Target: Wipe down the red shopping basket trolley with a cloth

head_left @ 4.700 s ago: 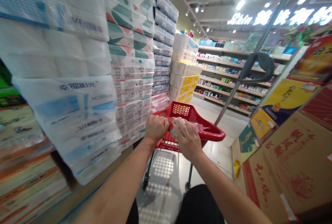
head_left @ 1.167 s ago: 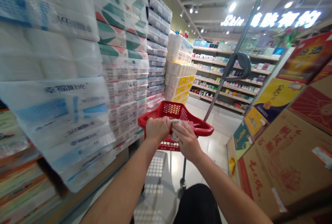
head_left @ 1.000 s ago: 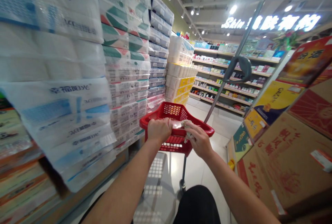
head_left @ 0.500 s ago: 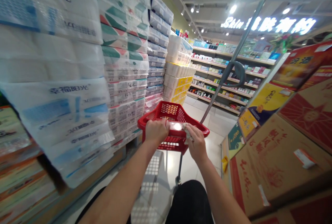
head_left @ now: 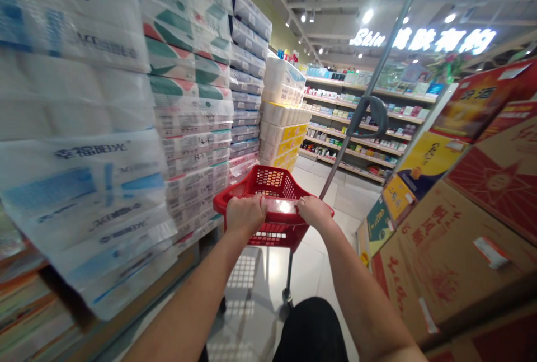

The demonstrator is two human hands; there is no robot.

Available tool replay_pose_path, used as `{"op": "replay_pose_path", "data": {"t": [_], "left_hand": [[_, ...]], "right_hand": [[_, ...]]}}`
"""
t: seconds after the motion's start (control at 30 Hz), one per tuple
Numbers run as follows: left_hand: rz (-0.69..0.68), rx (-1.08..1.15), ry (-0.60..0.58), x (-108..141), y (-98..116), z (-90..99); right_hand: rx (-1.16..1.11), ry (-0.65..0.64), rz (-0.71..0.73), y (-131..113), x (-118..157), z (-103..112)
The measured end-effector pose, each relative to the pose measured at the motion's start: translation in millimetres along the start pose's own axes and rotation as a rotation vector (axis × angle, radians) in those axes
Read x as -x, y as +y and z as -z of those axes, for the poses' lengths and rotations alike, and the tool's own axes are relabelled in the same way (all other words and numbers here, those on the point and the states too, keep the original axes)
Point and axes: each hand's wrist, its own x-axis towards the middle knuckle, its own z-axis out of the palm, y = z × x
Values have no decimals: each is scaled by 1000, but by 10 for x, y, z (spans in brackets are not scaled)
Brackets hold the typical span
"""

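Observation:
A red plastic shopping cart (head_left: 274,174) stands right in front of me, and its basket of meshed walls looks empty. My left hand (head_left: 245,217) is wrapped round the left part of its handlebar (head_left: 280,205). On the right part, my right hand (head_left: 312,211) is closed round the same bar. A glossy label on the bar shows between the two hands. If anything lies under my right palm, it is hidden. A grey pole (head_left: 339,155) with a hooked loop slants up from the cart's right side.
Tall stacks of wrapped paper rolls (head_left: 126,110) line the left side on low pallets. On the right are piled cardboard cartons (head_left: 457,239) and coloured boxes (head_left: 432,166). Shelves (head_left: 356,121) of small goods stand beyond, past a tiled floor (head_left: 316,264).
The stacks on the left have drawn nearer and slid left. A crumpled whitish thing seen in my right hand no longer shows; that hand now wraps the handlebar.

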Motion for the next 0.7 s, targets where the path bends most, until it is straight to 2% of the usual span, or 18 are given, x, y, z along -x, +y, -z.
{"op": "replay_pose_path", "data": {"t": [0.07,0.17,0.23,0.3,0.37,0.4,0.43,0.5,0.53,0.57,0.63,0.7], "left_hand": [[7,-3,-4,-4,5,6],[9,2,-4,-9,3,5],[6,11,0,-8,-10,0],[6,21,2,-5,-23,-6],[5,26,3,-2,-27,-13],[4,25,4,-2,-24,-15],[4,23,4,-3,-18,-18],[6,18,2,-5,0,-20],[9,15,0,-7,11,-20],[12,13,-1,-7,20,-20],[14,12,-5,-5,34,-20],[14,13,-4,-1,38,-22]], "right_hand": [[13,-42,58,51,-114,51],[-5,28,1,18,-72,-42],[-59,208,-74,-32,69,-185],[-127,438,-13,-67,213,-329],[-144,549,42,-77,281,-404],[-129,541,19,-71,272,-402],[-96,479,-17,-58,236,-372],[-11,267,-68,-12,101,-250],[39,130,4,18,21,-176],[52,72,55,48,-52,-107],[70,2,139,93,-142,-24],[54,37,107,96,-122,-55]]}}
